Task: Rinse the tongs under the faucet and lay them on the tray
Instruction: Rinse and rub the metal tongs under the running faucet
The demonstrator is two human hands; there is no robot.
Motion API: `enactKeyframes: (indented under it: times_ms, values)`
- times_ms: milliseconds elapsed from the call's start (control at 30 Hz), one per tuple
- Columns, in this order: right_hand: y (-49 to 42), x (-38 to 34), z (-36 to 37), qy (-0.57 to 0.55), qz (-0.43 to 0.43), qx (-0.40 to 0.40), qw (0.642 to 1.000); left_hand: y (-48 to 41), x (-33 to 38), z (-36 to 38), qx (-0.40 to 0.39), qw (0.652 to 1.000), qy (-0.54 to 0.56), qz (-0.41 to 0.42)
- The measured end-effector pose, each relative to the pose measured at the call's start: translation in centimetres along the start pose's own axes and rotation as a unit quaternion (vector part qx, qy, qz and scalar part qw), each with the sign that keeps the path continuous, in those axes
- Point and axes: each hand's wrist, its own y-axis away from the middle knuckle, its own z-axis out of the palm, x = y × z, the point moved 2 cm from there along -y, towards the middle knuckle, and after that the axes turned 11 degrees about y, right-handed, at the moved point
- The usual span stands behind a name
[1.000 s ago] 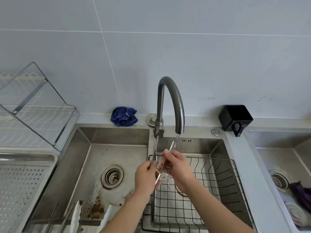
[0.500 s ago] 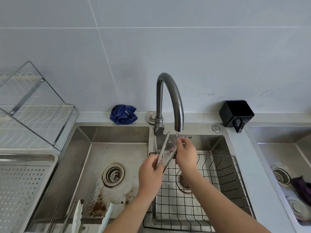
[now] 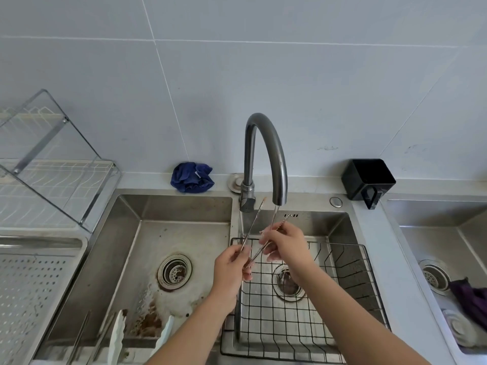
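Thin metal tongs (image 3: 253,224) stand splayed in a V under the spout of the dark curved faucet (image 3: 274,154), with a stream of water falling past them. My left hand (image 3: 230,270) grips the joined lower end of the tongs. My right hand (image 3: 286,243) pinches the right arm of the tongs higher up, with its fingers in the water. Both hands hover over the divider between the two basins. The perforated metal tray (image 3: 31,283) lies at the far left on the counter.
A black wire basket (image 3: 350,280) sits in the right basin. The stained left basin (image 3: 168,248) holds more tongs (image 3: 117,335) at its near edge. A blue rag (image 3: 191,177), a black cup (image 3: 367,181) and a clear dish rack (image 3: 50,159) line the back.
The tongs have opened wider, their left arm now leaning toward the faucet base. My right hand slid a little lower along the right arm; my left hand keeps its grip.
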Motion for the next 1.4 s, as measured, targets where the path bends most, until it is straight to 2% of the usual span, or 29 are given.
enactKeyframes:
  times_ms: [67, 100, 200, 267, 333, 467, 500, 633, 733, 833, 900, 1000, 1033, 1200, 1267, 1367, 1400]
  values:
    - [-0.6, -0.1, -0.3, -0.014, 0.008, 0.063, 0.998, 0.2, -0.3, 0.2, 0.007, 1.0, 0.009, 0.003]
    - [-0.6, 0.0, 0.1, -0.002, 0.011, 0.068, 0.998, 0.3, -0.3, 0.3, 0.009, 1.0, 0.006, 0.006]
    - [0.5, 1.8, 2.6, 0.075, 0.026, -0.025, 0.997, 0.6, -0.2, 0.2, 0.014, 1.0, -0.012, 0.014]
    - [0.8, 2.6, 3.0, 0.092, 0.04, -0.039, 0.994, 0.7, -0.2, -0.1, 0.025, 0.999, -0.028, 0.02]
    - [0.1, 2.3, 2.5, 0.094, 0.027, -0.009, 0.995, 0.8, -0.5, -0.3, 0.026, 0.999, -0.039, 0.021]
    - [-0.9, 1.2, 2.3, 0.084, 0.015, 0.102, 0.991, 1.0, -0.9, 0.2, 0.031, 0.998, -0.053, 0.031]
    - [-0.6, 1.3, 2.7, 0.073, 0.021, 0.105, 0.992, 1.0, -0.9, 0.3, 0.032, 0.997, -0.056, 0.034]
    - [1.0, 2.7, 4.2, 0.089, 0.048, -0.017, 0.995, 0.9, -0.8, -0.2, 0.043, 0.997, -0.053, 0.026]
    - [-0.7, 1.7, 2.5, 0.097, 0.039, 0.062, 0.993, 1.2, -1.0, -0.2, 0.023, 0.997, -0.071, 0.018]
    - [-2.2, 0.5, 0.5, 0.044, 0.044, 0.149, 0.987, 1.4, -1.5, -0.2, 0.01, 0.996, -0.092, 0.015]
    - [-1.5, 1.1, 1.0, 0.049, 0.044, 0.116, 0.991, 1.5, -1.5, -0.4, 0.008, 0.995, -0.1, 0.013]
    - [0.5, 2.6, 2.9, 0.079, 0.051, -0.012, 0.995, 1.3, -1.3, -1.1, 0.014, 0.997, -0.081, 0.002]
    - [0.5, 2.6, 2.8, 0.076, 0.05, -0.018, 0.996, 1.3, -1.2, -1.1, 0.008, 0.997, -0.081, -0.003]
    - [-2.1, 0.6, -0.2, -0.008, 0.051, 0.155, 0.987, 2.3, -1.6, -1.6, -0.007, 0.995, -0.101, -0.018]
    - [-1.7, 1.0, 0.5, 0.024, 0.038, 0.144, 0.989, 2.7, -1.6, -1.8, 0.001, 0.995, -0.098, -0.017]
    - [-0.5, 2.1, 1.8, 0.048, 0.041, 0.059, 0.996, 3.0, -1.6, -2.4, 0.014, 0.997, -0.075, -0.02]
    - [-0.6, 2.0, 1.6, 0.043, 0.043, 0.054, 0.997, 3.1, -1.5, -2.6, 0.011, 0.997, -0.075, -0.019]
